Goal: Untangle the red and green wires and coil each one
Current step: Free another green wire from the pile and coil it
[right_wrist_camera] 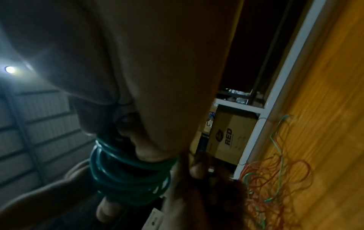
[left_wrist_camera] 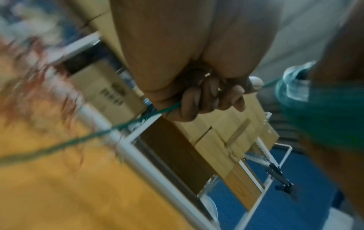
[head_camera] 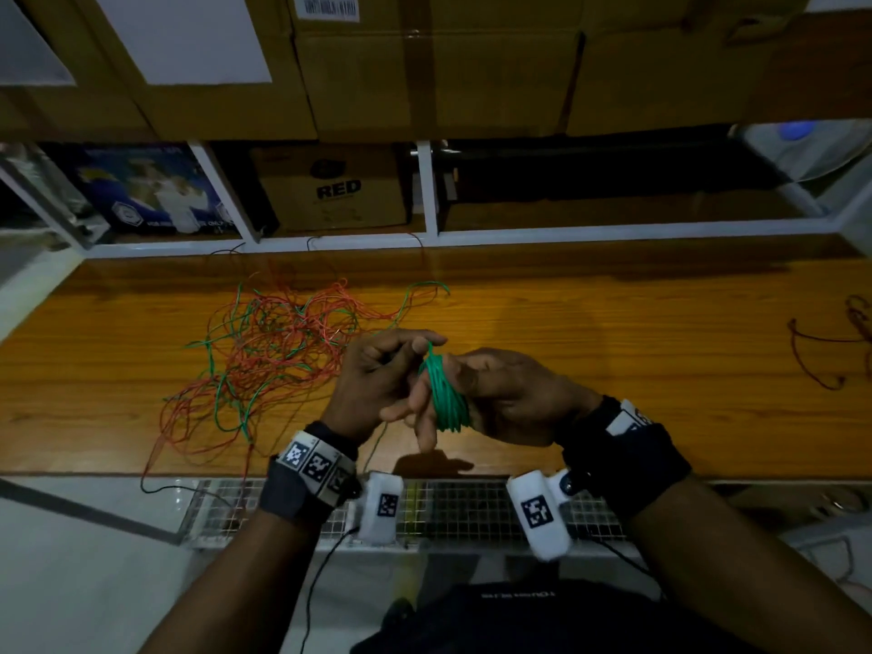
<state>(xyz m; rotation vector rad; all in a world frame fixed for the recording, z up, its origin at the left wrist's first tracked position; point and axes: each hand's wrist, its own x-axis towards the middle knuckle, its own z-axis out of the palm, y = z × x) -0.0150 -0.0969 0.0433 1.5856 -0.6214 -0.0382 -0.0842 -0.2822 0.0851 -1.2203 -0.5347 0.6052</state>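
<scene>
Two hands meet above the tabletop (head_camera: 613, 332). The right hand (head_camera: 509, 398) has green wire (head_camera: 446, 398) wound round its fingers like a ring. The left hand (head_camera: 377, 375) pinches the loose green strand just beside it. That strand runs off to the left, into the red and green tangle (head_camera: 273, 351), nearer the left hand.

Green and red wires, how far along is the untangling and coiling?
Partly done. Several turns of green coil already sit wound around the right hand. The left hand pinches the green strand, feeding it. A red and green tangle remains on the table; no red is coiled.
</scene>
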